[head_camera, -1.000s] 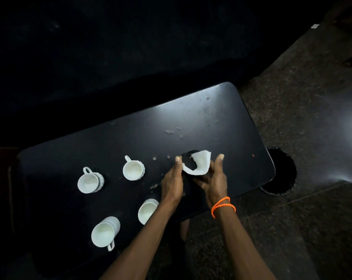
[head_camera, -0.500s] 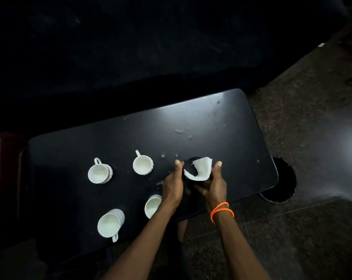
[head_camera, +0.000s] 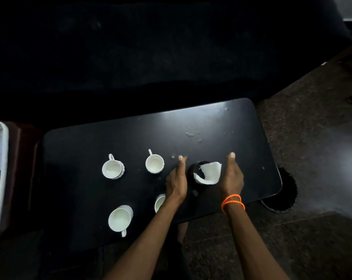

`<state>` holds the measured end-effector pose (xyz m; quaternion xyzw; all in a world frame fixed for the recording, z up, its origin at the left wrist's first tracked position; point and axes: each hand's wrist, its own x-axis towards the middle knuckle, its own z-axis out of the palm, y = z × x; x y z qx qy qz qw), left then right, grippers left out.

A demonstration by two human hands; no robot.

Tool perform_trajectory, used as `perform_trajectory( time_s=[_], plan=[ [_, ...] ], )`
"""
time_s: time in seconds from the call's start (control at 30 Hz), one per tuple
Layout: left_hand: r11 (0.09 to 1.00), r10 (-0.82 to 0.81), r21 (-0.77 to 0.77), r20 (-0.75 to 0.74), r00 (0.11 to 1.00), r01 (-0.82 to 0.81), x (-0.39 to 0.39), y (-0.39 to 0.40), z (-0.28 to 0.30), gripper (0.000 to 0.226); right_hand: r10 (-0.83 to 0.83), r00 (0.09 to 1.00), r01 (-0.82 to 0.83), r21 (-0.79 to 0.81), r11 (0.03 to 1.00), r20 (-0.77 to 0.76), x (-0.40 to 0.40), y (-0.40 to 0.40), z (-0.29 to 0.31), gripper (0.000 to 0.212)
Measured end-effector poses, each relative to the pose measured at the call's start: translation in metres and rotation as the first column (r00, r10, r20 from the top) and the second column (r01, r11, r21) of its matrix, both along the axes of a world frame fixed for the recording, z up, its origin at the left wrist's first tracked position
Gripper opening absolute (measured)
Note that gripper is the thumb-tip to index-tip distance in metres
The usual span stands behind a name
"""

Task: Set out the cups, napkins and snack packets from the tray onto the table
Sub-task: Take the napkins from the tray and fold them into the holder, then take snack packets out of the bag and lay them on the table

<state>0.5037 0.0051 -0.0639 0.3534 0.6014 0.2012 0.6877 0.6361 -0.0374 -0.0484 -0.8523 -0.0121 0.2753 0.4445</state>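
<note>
Several white cups stand on the black table [head_camera: 110, 138]: one at the far left [head_camera: 112, 168], one in the middle [head_camera: 155, 164], one near the front edge [head_camera: 119, 219], and one [head_camera: 159, 203] partly hidden behind my left wrist. A black round holder [head_camera: 193, 170] with a white napkin [head_camera: 209, 174] in it stands between my hands. My left hand [head_camera: 177, 178] is just left of the holder, fingers stretched out. My right hand [head_camera: 232, 174], with orange bands on the wrist, is just right of the napkin, fingers straight. Neither hand holds anything.
A white tray [head_camera: 3, 178] shows at the left edge of the view, on a dark stand beside the table; its contents are blurred. Crumbs [head_camera: 191, 135] dot the table's far right part. A dark round object [head_camera: 284, 199] sits on the floor by the table's right corner. A dark sofa lies behind.
Both hands have let go of the holder with the napkin and spread apart to either side of it. The view has shifted, which brings the tray in at the left.
</note>
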Motion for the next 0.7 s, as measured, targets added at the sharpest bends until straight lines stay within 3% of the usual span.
perform_trajectory(
  time_s=[0.1,0.2,0.3,0.37,0.57,0.7],
  plan=[
    [0.998,0.036,0.056,0.002,0.999,-0.036,-0.015,0.016,0.006,0.067,0.162,0.977,-0.174,0.079,0.981,0.141,-0.014,0.028,0.015,0.052],
    [0.993,0.064,0.095,0.021,0.998,-0.066,-0.038,0.035,0.018,0.06,0.36,0.904,-0.381,0.052,0.923,0.232,-0.038,0.057,0.024,0.052],
    [0.974,0.171,0.148,0.0,0.985,-0.169,-0.072,0.055,0.026,0.089,0.507,0.808,-0.538,0.024,0.843,0.299,-0.074,0.086,0.028,0.06],
    [0.954,0.262,0.153,-0.007,0.965,-0.257,-0.1,0.068,0.03,0.095,0.592,0.745,-0.627,0.021,0.778,0.309,-0.107,0.105,0.031,0.059],
    [0.884,0.439,0.189,-0.016,0.898,-0.428,-0.203,0.093,0.036,0.077,0.795,0.552,-0.823,0.015,0.567,0.251,-0.22,0.145,0.034,0.051],
    [0.804,0.576,0.201,-0.028,0.817,-0.559,-0.279,0.103,0.045,0.087,0.885,0.415,-0.907,0.023,0.42,0.212,-0.301,0.165,0.037,0.046]
  ],
)
